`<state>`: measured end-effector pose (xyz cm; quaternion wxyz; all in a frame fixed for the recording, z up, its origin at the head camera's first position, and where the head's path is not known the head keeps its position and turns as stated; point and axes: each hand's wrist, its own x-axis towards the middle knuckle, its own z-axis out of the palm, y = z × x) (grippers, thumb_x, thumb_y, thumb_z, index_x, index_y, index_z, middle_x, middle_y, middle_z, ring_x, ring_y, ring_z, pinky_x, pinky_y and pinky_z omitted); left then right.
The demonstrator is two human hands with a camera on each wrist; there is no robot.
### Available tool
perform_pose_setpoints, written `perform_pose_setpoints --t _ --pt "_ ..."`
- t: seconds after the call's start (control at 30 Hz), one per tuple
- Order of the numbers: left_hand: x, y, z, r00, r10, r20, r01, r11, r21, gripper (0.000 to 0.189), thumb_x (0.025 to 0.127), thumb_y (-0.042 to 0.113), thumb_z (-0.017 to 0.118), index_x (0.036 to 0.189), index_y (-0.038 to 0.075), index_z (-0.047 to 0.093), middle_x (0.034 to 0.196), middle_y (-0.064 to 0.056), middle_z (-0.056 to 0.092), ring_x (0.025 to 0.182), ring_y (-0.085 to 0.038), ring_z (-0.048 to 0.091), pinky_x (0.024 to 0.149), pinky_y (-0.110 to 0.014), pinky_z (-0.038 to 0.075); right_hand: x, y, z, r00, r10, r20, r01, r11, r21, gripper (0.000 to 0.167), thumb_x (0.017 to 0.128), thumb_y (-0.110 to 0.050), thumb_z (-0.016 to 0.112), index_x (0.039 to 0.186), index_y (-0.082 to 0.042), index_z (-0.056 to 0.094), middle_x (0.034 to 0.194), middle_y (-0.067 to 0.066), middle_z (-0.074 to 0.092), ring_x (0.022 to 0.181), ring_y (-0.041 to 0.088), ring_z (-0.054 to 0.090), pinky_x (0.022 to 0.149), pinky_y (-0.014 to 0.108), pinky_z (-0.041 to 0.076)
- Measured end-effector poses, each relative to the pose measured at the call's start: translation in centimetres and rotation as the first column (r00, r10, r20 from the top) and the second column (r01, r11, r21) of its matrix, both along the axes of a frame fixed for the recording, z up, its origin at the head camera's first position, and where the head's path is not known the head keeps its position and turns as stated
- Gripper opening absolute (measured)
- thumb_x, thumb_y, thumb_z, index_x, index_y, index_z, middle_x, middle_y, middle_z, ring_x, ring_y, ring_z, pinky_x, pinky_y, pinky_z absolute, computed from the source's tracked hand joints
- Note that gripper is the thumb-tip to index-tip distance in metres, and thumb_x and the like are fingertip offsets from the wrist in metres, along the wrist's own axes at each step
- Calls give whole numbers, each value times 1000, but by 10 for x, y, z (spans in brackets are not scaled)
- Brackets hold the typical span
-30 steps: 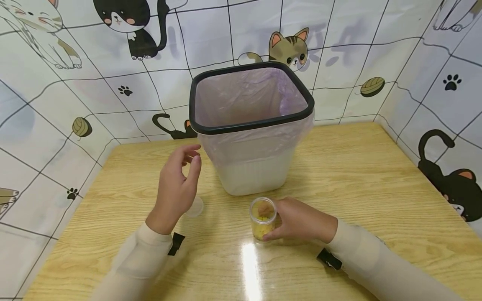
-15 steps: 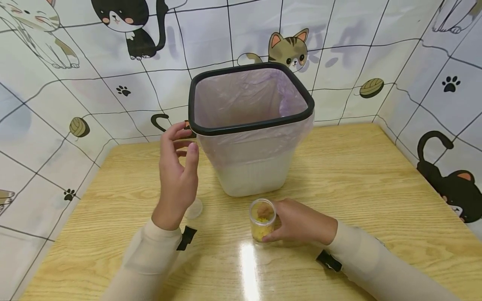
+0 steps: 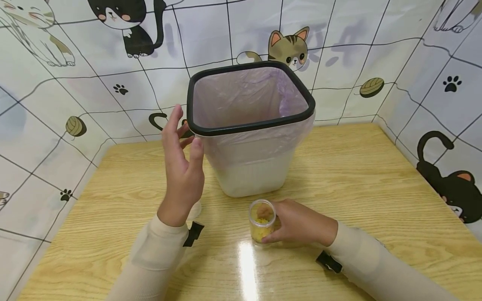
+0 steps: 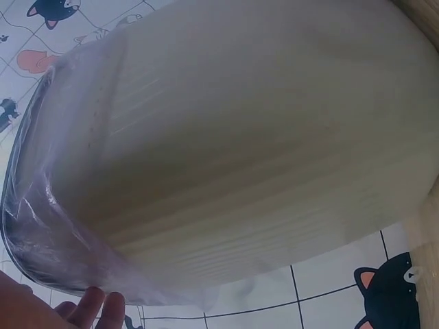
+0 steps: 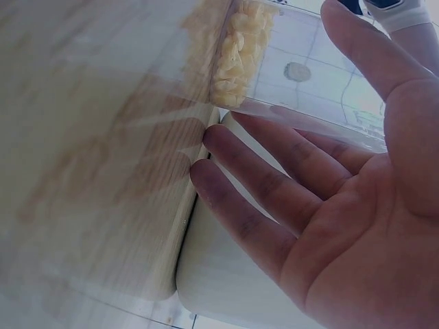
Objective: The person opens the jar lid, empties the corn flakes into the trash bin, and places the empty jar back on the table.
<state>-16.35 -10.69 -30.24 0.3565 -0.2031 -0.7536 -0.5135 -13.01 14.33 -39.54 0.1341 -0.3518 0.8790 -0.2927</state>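
Observation:
Near the front left corner of a white trash bin (image 3: 254, 177) my left hand (image 3: 183, 179) is raised, thumb and fingers mostly straight. In the left wrist view its fingers (image 4: 88, 308) lie close to the bin's bagged rim; whether they touch it I cannot tell. My right hand (image 3: 301, 223) grips a clear uncapped jar (image 3: 260, 230) from the right, on the table in front of the bin. Yellow pieces (image 5: 239, 51) fill its lower part. A clear round lid (image 3: 196, 210) lies partly hidden behind my left wrist.
A pinkish bag (image 3: 241, 94) lines the bin, held under a black rim (image 3: 256, 126). The wooden table (image 3: 361, 175) meets cat-patterned wall sheets (image 3: 339, 25) at the back and both sides.
My left hand has moved up and slightly right, to the bin's left rim, its fingers straightening. It now covers more of the lid. My right hand and the jar stay in place.

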Motion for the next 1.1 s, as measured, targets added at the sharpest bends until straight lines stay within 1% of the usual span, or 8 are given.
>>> perform_pose_setpoints --t 0.13,0.3,0.43,0.53,0.67,0.83,0.97,1.1 --pt "-1 3 1 1000 -5 -7 5 1000 0 69 101 57 41 154 14 30 149 -5 37 125 -22 50 100 -43 40 -1 1 -1 1000 9 5 -9 1000 -11 52 77 -41 85 116 -16 62 104 -12 70 94 1 62 85 29 53" --pt "-4 6 2 999 -10 -30 11 1000 11 67 101 57 41 151 12 35 148 -3 39 118 -22 51 95 -39 41 -1 1 -2 1000 12 1 -12 1000 -20 53 77 -40 85 117 -15 62 105 -10 70 96 3 64 86 29 53" --pt "-5 7 1 1000 0 -25 0 1000 10 67 100 59 41 147 11 40 149 -3 38 117 -21 49 94 -41 43 0 1 -1 1000 5 0 -5 1000 -16 55 76 -40 86 118 -14 61 105 -10 70 97 4 64 86 30 53" --pt "-4 7 1 1000 17 0 -17 1000 -1 67 100 59 44 142 8 45 152 -6 36 122 -20 48 97 -43 44 0 0 -1 1000 3 3 -3 1000 -14 54 76 -39 86 118 -14 61 104 -10 70 96 3 63 86 29 53" --pt "-2 6 3 999 26 30 -26 1000 -17 59 99 48 51 137 3 48 153 -10 34 126 -19 48 98 -43 46 -1 0 -2 1000 5 -7 -5 1000 -15 55 76 -39 86 119 -14 61 104 -10 70 96 4 64 86 30 53" --pt "-1 4 4 998 30 46 -29 999 -21 49 95 30 60 135 4 49 153 -9 34 127 -17 46 98 -41 47 0 -1 -1 1000 -2 -9 2 1000 -9 57 76 -42 86 119 -14 62 106 -9 71 98 5 64 87 31 53" --pt "-2 4 3 998 33 54 -31 999 -23 49 93 24 67 135 6 51 152 -7 33 130 -16 44 98 -41 48 0 -1 -1 1000 -9 -4 9 1000 -6 55 76 -42 86 118 -14 62 105 -9 71 96 5 64 86 30 53" --pt "-3 1 3 998 31 45 -30 999 -36 46 93 21 66 134 5 51 152 -9 34 131 -16 44 97 -40 49 -1 -2 -1 1000 -13 0 13 1000 0 54 76 -43 86 116 -16 62 104 -10 70 96 5 64 86 30 53"
